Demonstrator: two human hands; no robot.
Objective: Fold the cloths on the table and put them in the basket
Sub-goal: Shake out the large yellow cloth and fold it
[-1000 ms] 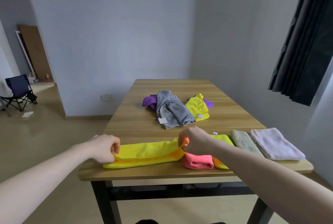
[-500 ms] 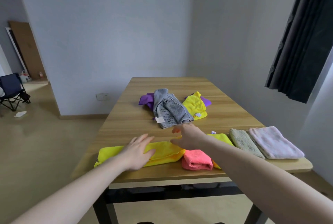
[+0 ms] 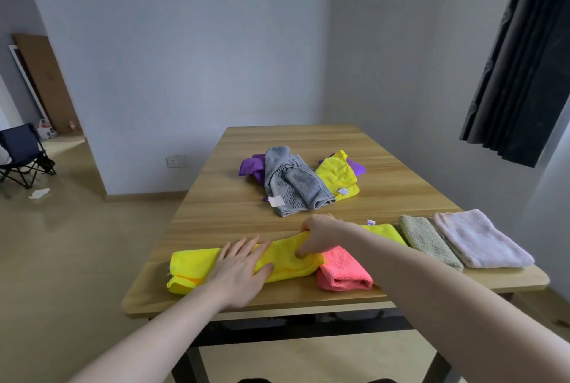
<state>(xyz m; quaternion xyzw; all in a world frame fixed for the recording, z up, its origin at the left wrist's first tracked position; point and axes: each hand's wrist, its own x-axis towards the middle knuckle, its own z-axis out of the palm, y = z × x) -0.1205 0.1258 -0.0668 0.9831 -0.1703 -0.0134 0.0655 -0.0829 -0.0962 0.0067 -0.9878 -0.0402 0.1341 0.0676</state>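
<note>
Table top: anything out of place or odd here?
Nothing damaged or spilled. Only the heap mid-table stands out: a grey cloth, a purple cloth and a yellow cloth lie crumpled and overlapping, unlike the folded cloths along the near edge. No basket is in view.

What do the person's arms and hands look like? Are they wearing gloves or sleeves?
No gloves and no sleeves that I can see. Both arms are bare all the way to the edge of the picture. The left hand and the right hand are bare too, with no rings, watch or bracelet showing.
</note>
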